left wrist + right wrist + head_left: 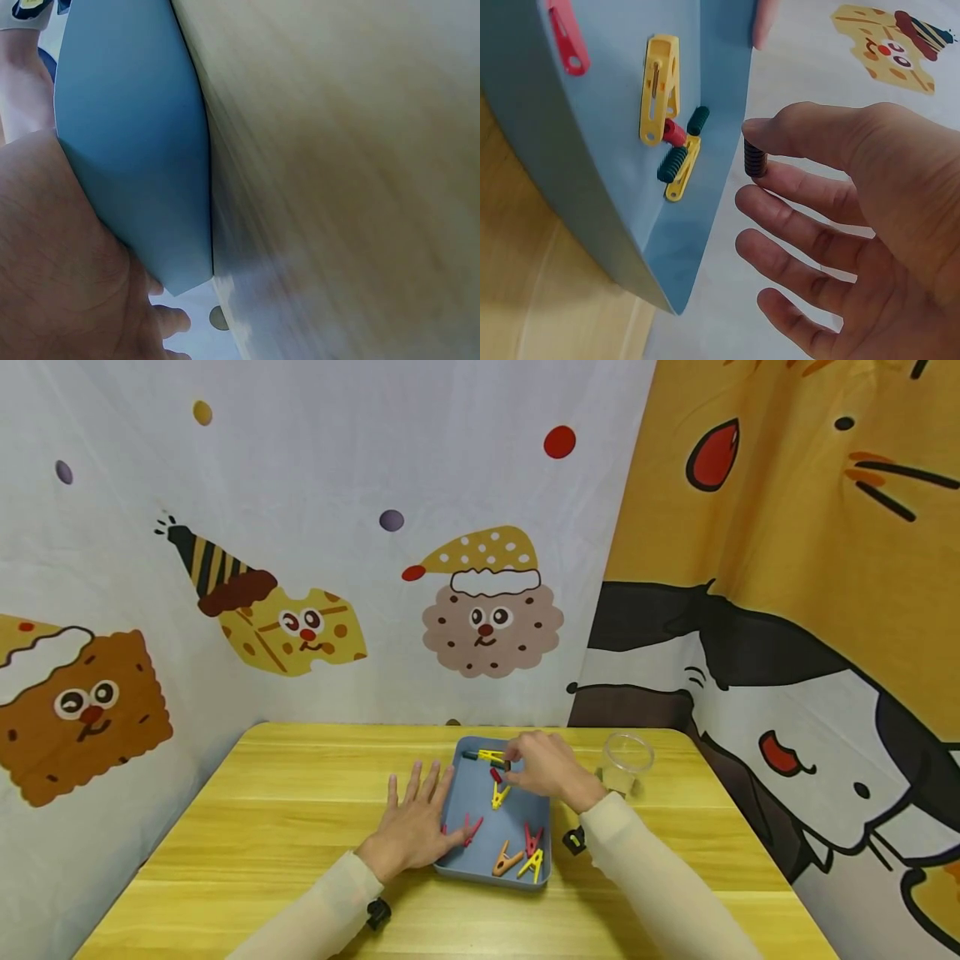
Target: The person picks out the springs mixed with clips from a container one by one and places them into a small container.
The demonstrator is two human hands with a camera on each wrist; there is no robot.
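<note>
My right hand (551,768) is over the far right end of a shallow blue-grey tray (517,814). Between thumb and index finger it pinches a small dark ribbed cylinder (754,159), the other fingers loosely bent. Below, in the right wrist view, lie dark green ribbed cylinders (673,164), a red piece (674,133) and yellow clothespins (660,90). My left hand (411,827) lies with spread fingers along the tray's left side, its thumb reaching over the rim. Near that thumb is a pink clothespin (471,829). The left palm hides part of the tray wall.
In the tray's near right corner lie an orange clothespin (507,858), a red one (532,840) and a yellow one (531,865). A clear plastic cup (628,752) stands right of the tray on the wooden table (300,810). A printed curtain (315,468) hangs behind.
</note>
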